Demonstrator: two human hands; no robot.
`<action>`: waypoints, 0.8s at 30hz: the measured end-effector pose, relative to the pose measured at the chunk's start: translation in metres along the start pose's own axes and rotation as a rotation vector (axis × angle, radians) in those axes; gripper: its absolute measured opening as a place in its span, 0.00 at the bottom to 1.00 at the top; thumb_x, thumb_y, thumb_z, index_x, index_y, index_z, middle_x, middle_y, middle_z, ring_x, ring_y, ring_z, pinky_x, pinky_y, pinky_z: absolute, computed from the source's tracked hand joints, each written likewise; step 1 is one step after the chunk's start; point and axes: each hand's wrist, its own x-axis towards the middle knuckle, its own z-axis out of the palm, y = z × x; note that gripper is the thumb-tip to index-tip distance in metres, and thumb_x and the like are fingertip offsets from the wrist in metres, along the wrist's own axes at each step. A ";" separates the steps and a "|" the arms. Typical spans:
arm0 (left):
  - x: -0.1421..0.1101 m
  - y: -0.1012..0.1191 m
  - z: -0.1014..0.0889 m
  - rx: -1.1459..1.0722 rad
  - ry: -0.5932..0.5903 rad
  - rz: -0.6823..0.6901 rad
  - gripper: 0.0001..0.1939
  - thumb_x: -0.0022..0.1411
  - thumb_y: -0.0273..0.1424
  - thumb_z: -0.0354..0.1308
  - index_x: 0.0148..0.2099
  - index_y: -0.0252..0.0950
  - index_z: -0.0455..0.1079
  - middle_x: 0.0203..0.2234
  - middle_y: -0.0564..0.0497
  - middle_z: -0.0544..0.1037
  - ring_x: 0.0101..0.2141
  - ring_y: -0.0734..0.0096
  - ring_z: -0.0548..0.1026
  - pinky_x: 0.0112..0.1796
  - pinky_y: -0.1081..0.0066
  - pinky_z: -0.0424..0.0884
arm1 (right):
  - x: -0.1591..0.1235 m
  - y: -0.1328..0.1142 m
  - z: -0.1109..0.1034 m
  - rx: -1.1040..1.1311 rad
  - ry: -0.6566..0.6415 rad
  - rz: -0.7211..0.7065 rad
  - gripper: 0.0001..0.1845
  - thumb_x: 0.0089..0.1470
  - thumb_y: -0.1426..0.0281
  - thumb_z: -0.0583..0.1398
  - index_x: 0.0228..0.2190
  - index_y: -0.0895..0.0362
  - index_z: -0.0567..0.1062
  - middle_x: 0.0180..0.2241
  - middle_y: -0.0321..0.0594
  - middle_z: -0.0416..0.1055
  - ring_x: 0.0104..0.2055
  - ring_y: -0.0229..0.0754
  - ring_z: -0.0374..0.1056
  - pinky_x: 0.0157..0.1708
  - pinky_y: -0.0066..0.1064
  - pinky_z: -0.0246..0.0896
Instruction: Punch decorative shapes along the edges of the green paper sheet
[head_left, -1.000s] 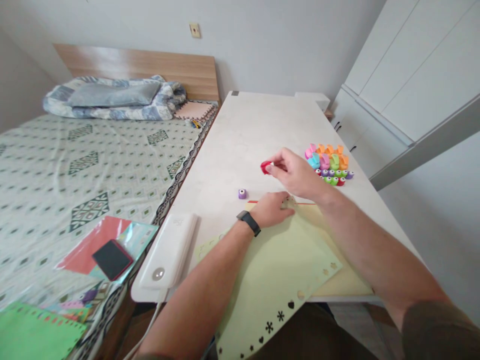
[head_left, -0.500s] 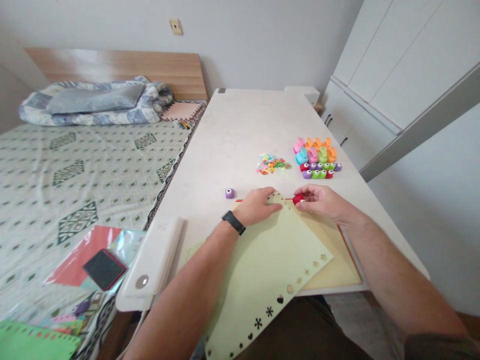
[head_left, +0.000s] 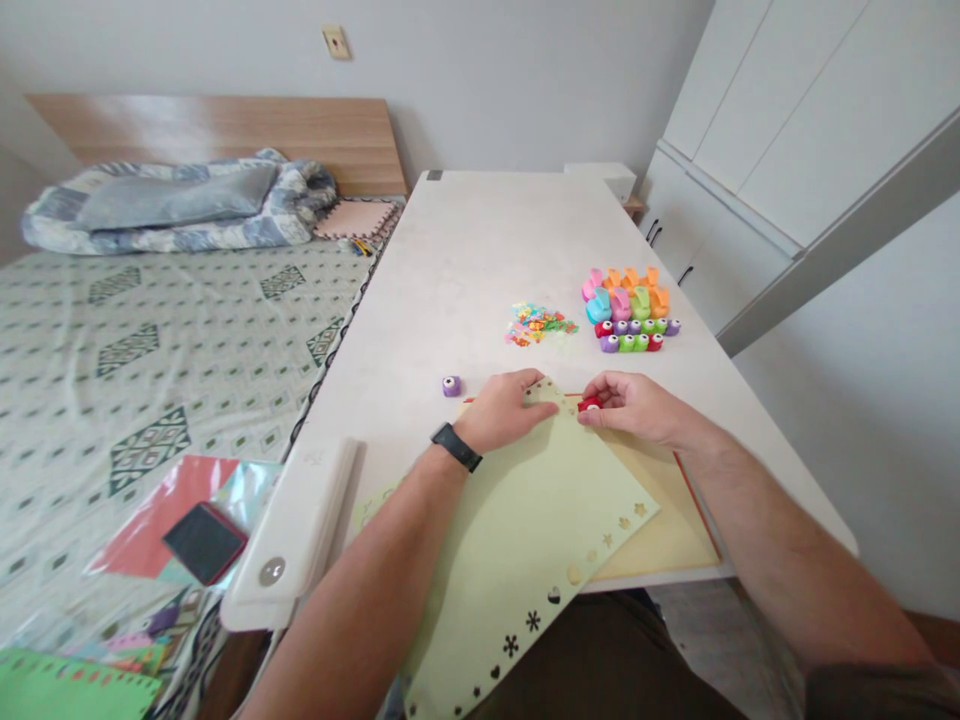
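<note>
A pale green sheet of paper (head_left: pixel 525 510) lies slantwise on the near part of the table, with flower, heart and star shapes cut along its edges. My left hand (head_left: pixel 506 408) grips its far corner between thumb and fingers. Pinched in my right hand (head_left: pixel 634 408) is a small red craft punch (head_left: pixel 589 405), right at the sheet's upper right edge; I cannot tell if paper sits in its slot. Under the sheet lies yellowish paper (head_left: pixel 667 510) with a red edge. A purple craft punch (head_left: pixel 451 386) stands left of my left hand.
Rows of coloured craft punches (head_left: pixel 630 310) stand at the right, beside a heap of paper cut-outs (head_left: pixel 538 325). A white lamp-like device (head_left: pixel 300 530) with a cable occupies the table's left edge. On the bed (head_left: pixel 225 330) lie a phone (head_left: pixel 205 542) and green punched paper (head_left: pixel 67 685).
My right hand has brought the red craft punch down from above the table to the sheet's edge, uncovering the cut-outs. My left hand keeps hold of the corner. The view has shifted slightly.
</note>
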 end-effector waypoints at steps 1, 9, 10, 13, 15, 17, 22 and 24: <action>0.000 0.000 0.000 -0.002 0.000 0.000 0.12 0.60 0.36 0.59 0.44 0.37 0.74 0.37 0.50 0.80 0.34 0.68 0.75 0.33 0.72 0.66 | 0.000 0.000 0.000 0.002 0.001 0.003 0.23 0.42 0.61 0.73 0.37 0.57 0.74 0.34 0.41 0.77 0.35 0.41 0.72 0.38 0.37 0.70; -0.001 0.002 -0.002 0.011 0.007 0.007 0.11 0.60 0.36 0.59 0.43 0.37 0.73 0.36 0.50 0.80 0.33 0.68 0.74 0.33 0.71 0.67 | 0.000 0.004 0.001 0.017 0.029 0.011 0.25 0.41 0.62 0.73 0.39 0.57 0.73 0.34 0.41 0.77 0.36 0.41 0.73 0.39 0.37 0.71; -0.001 0.002 -0.003 0.009 0.009 0.012 0.11 0.60 0.36 0.59 0.43 0.37 0.73 0.36 0.50 0.80 0.33 0.68 0.74 0.33 0.71 0.67 | 0.000 0.004 0.001 0.018 0.031 0.014 0.25 0.41 0.62 0.73 0.39 0.57 0.73 0.34 0.41 0.77 0.36 0.42 0.73 0.39 0.37 0.71; -0.001 0.002 -0.003 0.002 0.017 0.019 0.11 0.60 0.36 0.59 0.43 0.37 0.73 0.36 0.50 0.80 0.34 0.68 0.74 0.33 0.72 0.67 | -0.001 0.003 0.001 0.021 0.025 0.021 0.26 0.41 0.62 0.73 0.39 0.56 0.72 0.35 0.41 0.77 0.36 0.42 0.73 0.39 0.37 0.71; -0.001 0.002 -0.003 0.003 0.019 0.017 0.11 0.60 0.36 0.59 0.43 0.37 0.73 0.36 0.50 0.79 0.33 0.68 0.74 0.33 0.72 0.67 | -0.001 0.002 0.002 0.019 0.017 0.025 0.26 0.41 0.62 0.73 0.40 0.56 0.72 0.36 0.42 0.77 0.36 0.42 0.73 0.39 0.37 0.71; -0.001 0.001 -0.003 0.007 0.019 0.018 0.11 0.60 0.36 0.59 0.43 0.37 0.73 0.35 0.50 0.79 0.33 0.67 0.74 0.33 0.71 0.67 | -0.002 0.001 0.003 0.021 0.006 0.031 0.26 0.41 0.62 0.73 0.40 0.57 0.72 0.36 0.42 0.77 0.36 0.41 0.73 0.39 0.36 0.71; -0.001 0.001 -0.003 0.001 0.030 0.030 0.10 0.60 0.36 0.59 0.43 0.37 0.73 0.35 0.50 0.79 0.33 0.67 0.74 0.32 0.71 0.67 | -0.002 0.002 0.005 0.030 -0.013 0.036 0.27 0.40 0.62 0.74 0.40 0.57 0.72 0.35 0.41 0.77 0.36 0.40 0.72 0.38 0.35 0.70; -0.002 0.002 -0.003 -0.005 0.030 0.033 0.10 0.60 0.35 0.59 0.43 0.37 0.73 0.35 0.50 0.79 0.33 0.67 0.74 0.32 0.71 0.67 | -0.002 0.002 0.006 0.032 -0.020 0.031 0.27 0.40 0.62 0.74 0.40 0.56 0.72 0.35 0.41 0.76 0.36 0.40 0.71 0.37 0.34 0.70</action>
